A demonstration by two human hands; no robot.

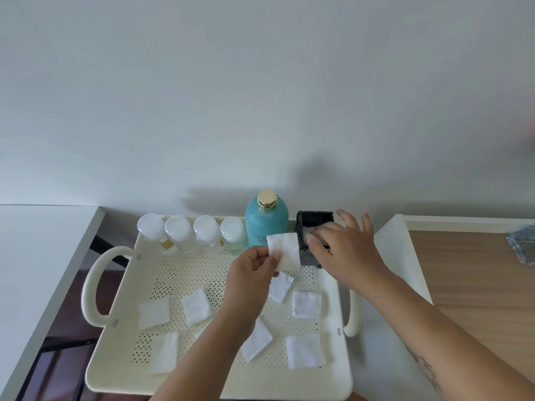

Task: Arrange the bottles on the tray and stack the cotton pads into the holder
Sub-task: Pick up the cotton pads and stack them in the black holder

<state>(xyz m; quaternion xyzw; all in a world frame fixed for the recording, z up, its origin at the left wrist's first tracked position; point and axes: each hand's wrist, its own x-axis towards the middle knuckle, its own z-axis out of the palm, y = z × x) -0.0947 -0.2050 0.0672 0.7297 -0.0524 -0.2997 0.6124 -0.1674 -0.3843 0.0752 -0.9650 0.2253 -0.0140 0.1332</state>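
Left hand point(252, 276): thumb and fingers pinch one corner of a white square cotton pad point(285, 253), lifted above the tray with its far edge just beside the holder's left wall.
Right hand point(344, 250): lies against the black holder point(314, 224), thumb on the holder's near side, the other fingers straight and spread past its right side.
Holder: a square black open-topped box in the tray's far right corner, just right of the teal bottle; something pale shows inside, too hidden to name.
Teal bottle point(266, 224): upright with a gold cap, at the tray's far edge.
Small clear bottles point(191, 231): four in a row with pale caps, side by side along the far edge, left of the teal bottle.
Loose cotton pads point(197, 306): seven lie flat and scattered on the tray floor, some partly under the left forearm.
Tray point(121, 366): cream, perforated floor, a looped handle on each side.
White worktop point(43, 256): left of the tray.
Wooden worktop point(477, 285): right of the tray.
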